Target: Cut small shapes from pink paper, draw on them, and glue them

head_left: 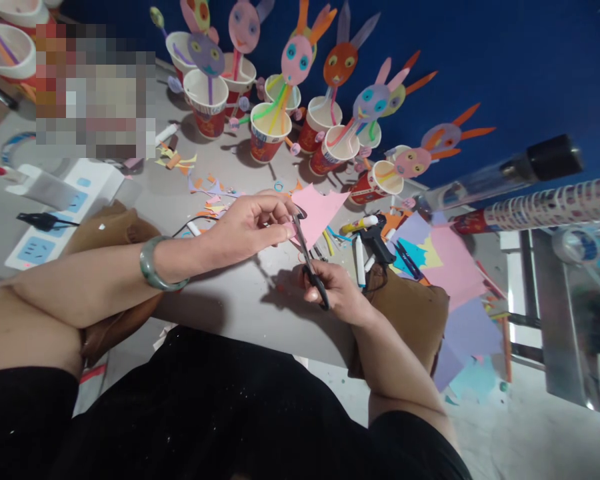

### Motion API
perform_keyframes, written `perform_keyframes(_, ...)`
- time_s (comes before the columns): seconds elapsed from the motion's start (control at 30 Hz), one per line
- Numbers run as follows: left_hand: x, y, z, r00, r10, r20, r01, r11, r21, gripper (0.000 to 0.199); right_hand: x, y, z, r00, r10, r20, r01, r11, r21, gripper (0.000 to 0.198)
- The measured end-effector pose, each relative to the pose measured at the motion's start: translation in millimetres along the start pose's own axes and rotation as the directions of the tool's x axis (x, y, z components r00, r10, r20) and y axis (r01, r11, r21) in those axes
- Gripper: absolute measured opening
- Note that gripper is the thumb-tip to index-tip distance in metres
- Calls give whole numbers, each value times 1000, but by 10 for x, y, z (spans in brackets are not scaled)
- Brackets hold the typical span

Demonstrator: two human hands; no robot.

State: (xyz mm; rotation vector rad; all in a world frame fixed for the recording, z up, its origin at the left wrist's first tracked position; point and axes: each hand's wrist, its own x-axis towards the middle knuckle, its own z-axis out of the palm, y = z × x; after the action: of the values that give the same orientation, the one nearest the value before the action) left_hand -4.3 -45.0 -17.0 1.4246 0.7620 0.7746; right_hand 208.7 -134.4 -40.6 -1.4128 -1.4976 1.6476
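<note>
Pinched between the fingers of my left hand (265, 220) is a piece of pink paper (325, 210) with curved cut edges. My right hand (337, 290) grips the black handles of a pair of scissors (307, 257). The scissor blades point up and away from me and lie across the near side of the paper, close to my left fingertips. Whether the blades are fully closed is hard to tell. A greenish bangle (155, 263) circles my left wrist.
Several paper cups (270, 133) with paper rabbit faces stand along the blue wall. Paper scraps (215, 187) lie behind my left hand. To the right are a black glue gun (377, 240), coloured paper sheets (455, 260) and a long stack of cups (545, 207). A power strip (63, 213) sits at left.
</note>
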Motion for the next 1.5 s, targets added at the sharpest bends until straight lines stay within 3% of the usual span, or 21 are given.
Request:
perform_keyframes(0.23, -16, 17, 19, 992, -98, 85, 113, 974, -194, 15, -6, 13, 16, 999, 24, 27, -25, 999, 36, 68)
perform_keyframes(0.53, 16, 6, 26, 995, -68, 69, 82, 970, -228, 14, 2, 12, 23, 1000, 8, 9, -9, 999, 48, 68)
perform_keyframes(0.7, 20, -6, 48, 993, -106, 57, 117, 959, -260, 7, 20, 31, 51, 996, -53, -71, 56, 997, 46, 66)
perform_keyframes(0.9, 39, -69, 44, 996, -68, 52, 80, 958, -275, 13, 49, 77, 26, 984, -171, -49, 174, 983, 51, 65)
perform_keyframes(1.0, 44, -72, 35, 994, -80, 70, 96, 959, -268, 12, 62, 92, 25, 968, -227, -104, 230, 973, 16, 62)
perform_keyframes(1.1, 37, -76, 58, 982, -146, 117, 172, 950, -261, 12, 79, 135, 68, 888, -343, -306, 324, 939, -111, 49)
perform_keyframes(1.2, 24, -121, 118, 957, -225, 182, 267, 931, -250, 14, 93, 212, 118, 721, -505, -474, 385, 861, -332, 36)
perform_keyframes(1.27, 16, -168, 159, 939, -259, 226, 309, 923, -230, 12, 100, 260, 132, 634, -605, -481, 382, 786, -486, 26)
perform_keyframes(1.4, 1, -231, 192, 933, -244, 265, 301, 932, -201, 9, 117, 315, 112, 569, -718, -401, 374, 660, -652, 12)
perform_keyframes(1.5, -14, -226, 187, 933, -241, 267, 297, 935, -193, 8, 134, 326, 91, 550, -720, -424, 364, 663, -654, 13)
